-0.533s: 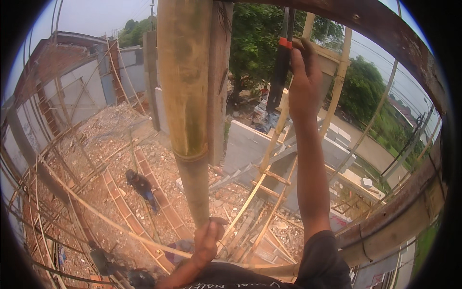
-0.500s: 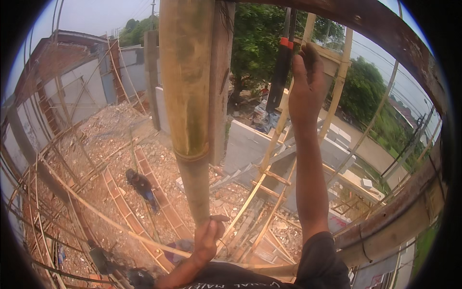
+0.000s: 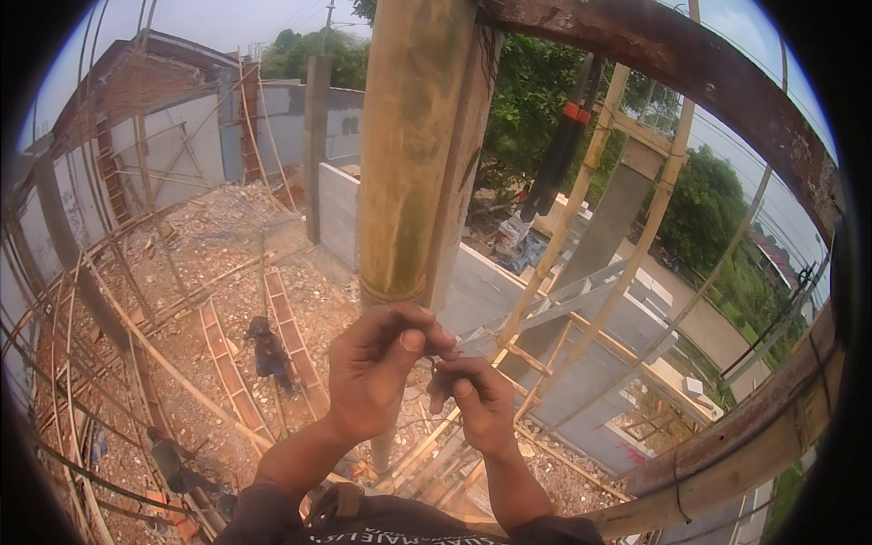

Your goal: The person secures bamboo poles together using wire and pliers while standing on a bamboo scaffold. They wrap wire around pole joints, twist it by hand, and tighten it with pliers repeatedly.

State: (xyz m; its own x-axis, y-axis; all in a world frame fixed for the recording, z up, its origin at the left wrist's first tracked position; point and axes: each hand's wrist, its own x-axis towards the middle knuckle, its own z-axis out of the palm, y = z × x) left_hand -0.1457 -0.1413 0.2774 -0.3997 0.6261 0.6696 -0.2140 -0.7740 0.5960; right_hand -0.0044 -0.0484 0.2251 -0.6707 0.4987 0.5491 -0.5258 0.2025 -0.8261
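Close together in front of a thick bamboo pole (image 3: 407,154), my left hand (image 3: 374,368) and my right hand (image 3: 480,404) are both closed, fingertips pinched. Between them shows a short bit of thin dark wire (image 3: 460,352); most of it is hidden by the fingers. The bamboo stands upright against a wooden post (image 3: 461,173), and my left hand covers part of it. Up and to the right of my hands hangs a hand tool (image 3: 559,150) with two black grips and red bands, its upper end behind the rusty beam; neither hand touches it.
A rusty beam (image 3: 663,45) crosses overhead, and a tied bamboo rail (image 3: 727,472) runs at the right. A bamboo ladder (image 3: 590,173) leans beyond. Far below, one person (image 3: 268,350) stands by wooden frames (image 3: 295,331) on rubble; another person (image 3: 173,463) is at lower left.
My right hand has come down from beside the hanging tool to meet my left hand. My left hand has risen in front of the bamboo. The view has shifted, moving the pole rightward.
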